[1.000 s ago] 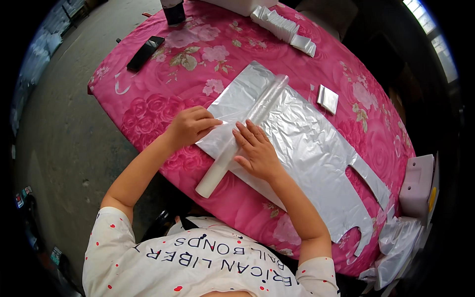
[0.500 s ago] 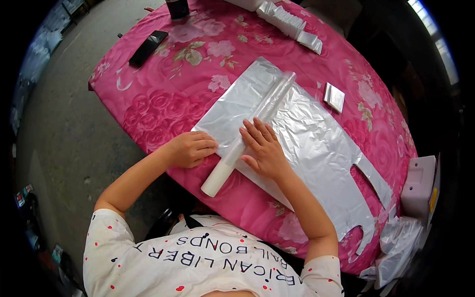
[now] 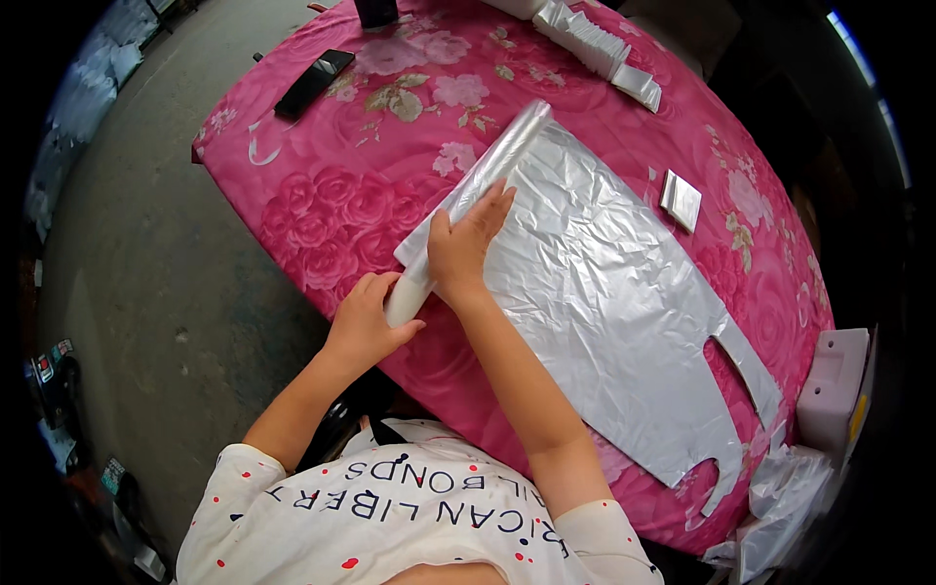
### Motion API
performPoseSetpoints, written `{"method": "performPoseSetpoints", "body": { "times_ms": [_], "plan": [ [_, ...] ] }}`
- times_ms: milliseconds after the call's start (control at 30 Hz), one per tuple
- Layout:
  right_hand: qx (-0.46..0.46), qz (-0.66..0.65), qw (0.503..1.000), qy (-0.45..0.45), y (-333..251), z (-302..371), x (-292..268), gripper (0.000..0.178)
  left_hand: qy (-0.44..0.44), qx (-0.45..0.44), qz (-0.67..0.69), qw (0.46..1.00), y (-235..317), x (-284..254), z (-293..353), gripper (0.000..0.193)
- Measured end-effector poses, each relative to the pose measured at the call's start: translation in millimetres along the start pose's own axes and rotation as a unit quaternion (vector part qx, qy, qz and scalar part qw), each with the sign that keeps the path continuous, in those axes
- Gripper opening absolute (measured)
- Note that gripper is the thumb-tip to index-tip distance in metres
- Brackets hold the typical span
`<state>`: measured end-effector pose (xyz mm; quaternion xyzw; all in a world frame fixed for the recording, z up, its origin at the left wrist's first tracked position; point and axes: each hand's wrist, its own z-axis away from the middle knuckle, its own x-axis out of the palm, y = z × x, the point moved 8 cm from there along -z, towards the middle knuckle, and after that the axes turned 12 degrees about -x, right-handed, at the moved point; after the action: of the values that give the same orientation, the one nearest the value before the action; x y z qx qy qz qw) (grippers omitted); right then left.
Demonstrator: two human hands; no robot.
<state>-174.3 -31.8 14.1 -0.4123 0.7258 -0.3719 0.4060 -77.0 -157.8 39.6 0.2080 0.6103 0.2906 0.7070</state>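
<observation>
A clear plastic roll [image 3: 502, 146] lies slantwise near the left end of a flattened silvery plastic bag [image 3: 595, 283]. Its near end, whitish and solid-looking, sits inside my left hand [image 3: 367, 320], whose fingers and thumb close around it. My right hand [image 3: 466, 239] rests on the middle of the roll, thumb and fingers spread apart, palm side hidden. The bag is wrinkled, with two cut-out handle loops at its lower right end. Only a narrow strip of bag shows left of the roll.
On the pink floral tablecloth [image 3: 331, 205] are a black phone [image 3: 314, 84], a dark cup [image 3: 376, 12], a row of folded white packets [image 3: 585, 44] and a small folded silvery packet [image 3: 681, 201]. At the right edge stand a pale plastic box [image 3: 831, 385] and crumpled clear bags [image 3: 785, 492].
The roll has moved left across the bag toward its far-left edge. My left hand has gone from the bag's edge to the roll's near end; my right hand has moved left with the roll.
</observation>
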Motion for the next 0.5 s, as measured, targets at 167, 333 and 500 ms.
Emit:
{"method": "performPoseSetpoints", "body": {
  "times_ms": [167, 333, 500],
  "plan": [
    [0.216, -0.429, 0.877, -0.013, -10.7, 0.9, -34.2, 0.075, -0.351, -0.163, 0.449, 0.805, 3.9, 43.5, 26.1, 0.055],
    [0.237, -0.579, 0.779, -0.050, -48.6, 2.3, -83.2, 0.062, -0.590, -0.146, 0.631, 0.483, 66.5, 78.0, 69.3, 0.075],
    [0.186, -0.391, 0.901, -0.002, -36.7, 0.1, -141.7, 0.058, -0.361, -0.086, 0.322, 0.871, 81.3, 91.1, 44.1, 0.055]
  ]
}}
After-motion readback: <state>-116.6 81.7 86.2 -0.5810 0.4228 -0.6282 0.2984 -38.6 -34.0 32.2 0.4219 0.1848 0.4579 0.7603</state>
